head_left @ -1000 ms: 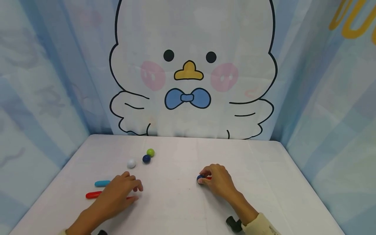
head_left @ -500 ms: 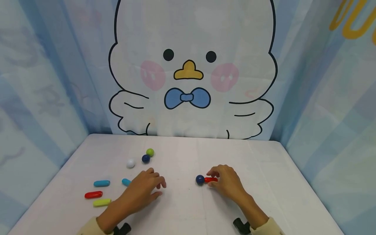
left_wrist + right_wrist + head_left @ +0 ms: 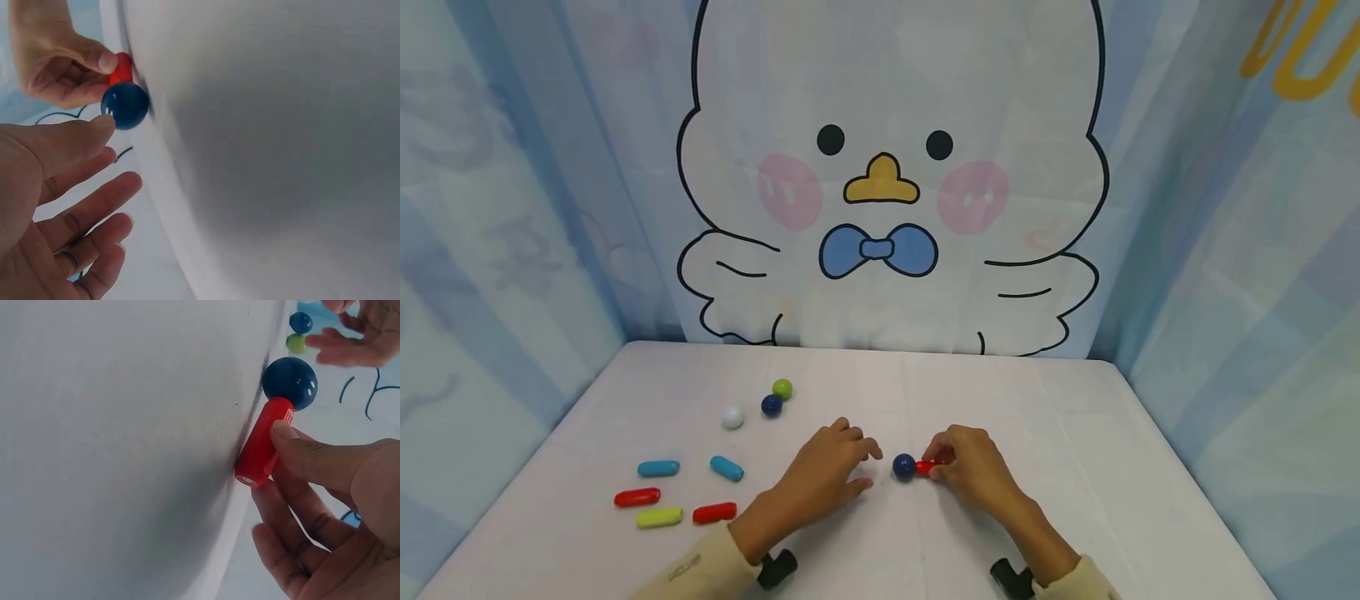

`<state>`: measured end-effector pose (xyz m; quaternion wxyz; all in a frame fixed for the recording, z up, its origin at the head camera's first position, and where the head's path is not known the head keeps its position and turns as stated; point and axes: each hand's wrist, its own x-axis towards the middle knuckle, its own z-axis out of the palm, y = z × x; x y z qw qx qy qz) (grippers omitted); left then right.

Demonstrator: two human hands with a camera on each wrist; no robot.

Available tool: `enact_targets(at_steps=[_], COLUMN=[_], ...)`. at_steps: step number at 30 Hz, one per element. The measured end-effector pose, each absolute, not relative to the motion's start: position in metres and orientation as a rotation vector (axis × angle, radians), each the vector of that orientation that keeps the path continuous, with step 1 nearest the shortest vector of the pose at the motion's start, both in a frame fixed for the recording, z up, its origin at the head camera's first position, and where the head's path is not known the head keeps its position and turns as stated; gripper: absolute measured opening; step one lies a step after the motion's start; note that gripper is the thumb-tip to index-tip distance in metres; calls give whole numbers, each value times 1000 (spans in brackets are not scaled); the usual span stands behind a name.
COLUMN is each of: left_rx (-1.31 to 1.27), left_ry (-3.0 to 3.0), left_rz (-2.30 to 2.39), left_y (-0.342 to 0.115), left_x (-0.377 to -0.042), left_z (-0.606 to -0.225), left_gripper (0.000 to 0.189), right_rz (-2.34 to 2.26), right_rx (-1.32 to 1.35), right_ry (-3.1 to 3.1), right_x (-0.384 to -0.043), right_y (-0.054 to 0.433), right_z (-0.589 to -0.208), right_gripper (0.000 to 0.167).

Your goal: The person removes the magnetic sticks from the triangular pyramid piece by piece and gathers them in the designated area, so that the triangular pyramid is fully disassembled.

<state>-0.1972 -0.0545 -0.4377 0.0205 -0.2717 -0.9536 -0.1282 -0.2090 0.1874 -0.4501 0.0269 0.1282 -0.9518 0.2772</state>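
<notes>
My right hand (image 3: 973, 471) pinches a red rod (image 3: 265, 442) between thumb and fingers, low over the white table. A dark blue ball (image 3: 904, 467) sits at the rod's far end, touching it. From the left comes my left hand (image 3: 823, 471), its fingers spread and holding nothing, just short of the ball in the head view. The left wrist view has the left thumb overlapping the blue ball's (image 3: 125, 105) edge; whether they touch I cannot tell.
Loose on the table's left lie two blue rods (image 3: 658, 468), two red rods (image 3: 637, 497) and a yellow-green rod (image 3: 659, 517). Behind them are a white ball (image 3: 733, 417), another dark blue ball (image 3: 771, 406) and a green ball (image 3: 782, 388). A printed curtain (image 3: 880, 317) stands behind the table.
My left hand has moved right from above the loose rods to beside the blue ball. The right hand slid back from the ball along the red rod; ball and rod shifted slightly left and nearer.
</notes>
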Motion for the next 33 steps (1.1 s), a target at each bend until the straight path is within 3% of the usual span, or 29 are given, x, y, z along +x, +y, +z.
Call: enact_targets(at_steps=[16, 33], left_rx=[-940, -1082], left_ry=[-2871, -2845], left_rz=[-295, -204], left_y=[-12, -16], left_x=[-218, -218], left_z=[-454, -449], left_gripper=[38, 28], right_rz=[852, 839], right_rx=[445, 443], right_ry=[-2895, -2916], right_x=[-211, -211], right_y=[188, 189], right_z=[-451, -453], right_gripper=[25, 23])
